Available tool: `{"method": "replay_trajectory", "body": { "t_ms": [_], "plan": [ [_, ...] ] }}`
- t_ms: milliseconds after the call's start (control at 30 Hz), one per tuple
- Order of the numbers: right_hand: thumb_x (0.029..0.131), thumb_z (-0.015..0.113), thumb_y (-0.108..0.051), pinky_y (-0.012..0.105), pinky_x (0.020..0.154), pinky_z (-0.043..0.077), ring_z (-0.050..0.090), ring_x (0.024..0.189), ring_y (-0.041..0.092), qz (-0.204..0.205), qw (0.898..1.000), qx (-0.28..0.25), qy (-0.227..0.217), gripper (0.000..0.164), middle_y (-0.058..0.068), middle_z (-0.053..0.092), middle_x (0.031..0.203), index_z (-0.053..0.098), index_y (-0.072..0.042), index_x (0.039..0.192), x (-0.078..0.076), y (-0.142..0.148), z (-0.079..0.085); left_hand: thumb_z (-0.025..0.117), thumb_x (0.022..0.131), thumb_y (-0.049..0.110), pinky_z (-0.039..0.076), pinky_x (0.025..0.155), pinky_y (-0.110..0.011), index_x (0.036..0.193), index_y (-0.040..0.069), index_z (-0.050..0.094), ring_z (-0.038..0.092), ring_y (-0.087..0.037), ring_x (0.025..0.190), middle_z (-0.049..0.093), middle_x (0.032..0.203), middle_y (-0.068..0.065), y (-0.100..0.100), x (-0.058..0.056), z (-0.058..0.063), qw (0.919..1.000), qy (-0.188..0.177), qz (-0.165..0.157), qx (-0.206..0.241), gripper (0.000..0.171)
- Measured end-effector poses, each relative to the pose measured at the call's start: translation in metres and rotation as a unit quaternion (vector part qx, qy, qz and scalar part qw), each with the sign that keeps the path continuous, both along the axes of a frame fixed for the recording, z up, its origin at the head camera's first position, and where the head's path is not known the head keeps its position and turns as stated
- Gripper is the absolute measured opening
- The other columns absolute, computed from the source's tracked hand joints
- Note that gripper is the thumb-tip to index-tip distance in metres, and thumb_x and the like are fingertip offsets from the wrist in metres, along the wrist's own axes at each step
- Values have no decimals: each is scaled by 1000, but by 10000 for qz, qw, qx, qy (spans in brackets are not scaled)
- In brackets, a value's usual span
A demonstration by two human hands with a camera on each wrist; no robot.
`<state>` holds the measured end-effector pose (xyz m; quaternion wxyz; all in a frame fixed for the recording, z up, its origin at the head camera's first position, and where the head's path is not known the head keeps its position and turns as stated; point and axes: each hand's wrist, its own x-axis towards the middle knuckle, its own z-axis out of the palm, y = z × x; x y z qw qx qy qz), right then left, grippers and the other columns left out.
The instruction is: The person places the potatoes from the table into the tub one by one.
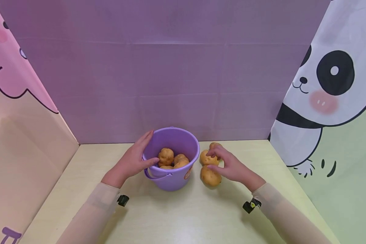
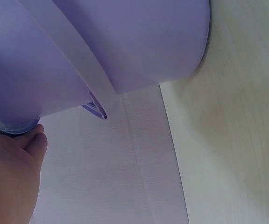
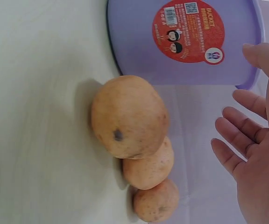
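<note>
Bucket (image 1: 170, 181) w/ several potatoes (image 1: 166, 156) inside stands upright on table (image 1: 170, 220), L hand (image 1: 134, 161) gripping its edge w/ thumb over the inside; 3 more potatoes (image 1: 211, 178) sit in a row on the tabletop, just R of it. R hand (image 1: 231, 166) is over that row, fingers & thumb apart, nothing held, so step in hand is prob. reaching for another potato to load. Next move likely calls for closing thumb & fingertips round 1, then lifting it above the edge while L hand steadies bucket.
</note>
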<state>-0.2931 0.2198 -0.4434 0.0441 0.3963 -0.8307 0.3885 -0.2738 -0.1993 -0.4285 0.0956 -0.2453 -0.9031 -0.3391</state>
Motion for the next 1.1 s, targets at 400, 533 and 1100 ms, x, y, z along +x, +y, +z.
{"method": "replay_trajectory", "body": {
  "t_ms": [400, 533, 1100],
  "plan": [
    [98, 87, -23, 62, 100, 56, 62, 121, 40, -377, 9991, 197, 13, 41, 16, 64, 130, 68, -5, 129, 7, 2, -17, 79, 97, 44, 27, 130, -68, 175, 1, 22, 23, -46, 166, 18, 183, -19, 2, 1, 2, 10000, -48, 15, -6, 106],
    [98, 87, -27, 65, 103, 55, 62, 123, 42, -520, 9984, 231, -64, 44, 14, 63, 131, 68, -5, 131, 10, 0, -23, 81, 97, 41, 27, 130, -67, 175, 2, 22, 23, -45, 166, 18, 183, -19, 3, 1, 2, 10000, -73, 25, -4, 105],
    [94, 90, -34, 51, 102, 57, 63, 118, 30, -1122, 9911, 632, 325, 55, 12, 62, 132, 69, -5, 135, 14, -6, -49, 80, 97, 40, 30, 128, -68, 175, 1, 22, 25, -47, 165, 19, 182, -21, 2, 1, 3, 10000, -50, 21, -9, 105]
  ]
}}
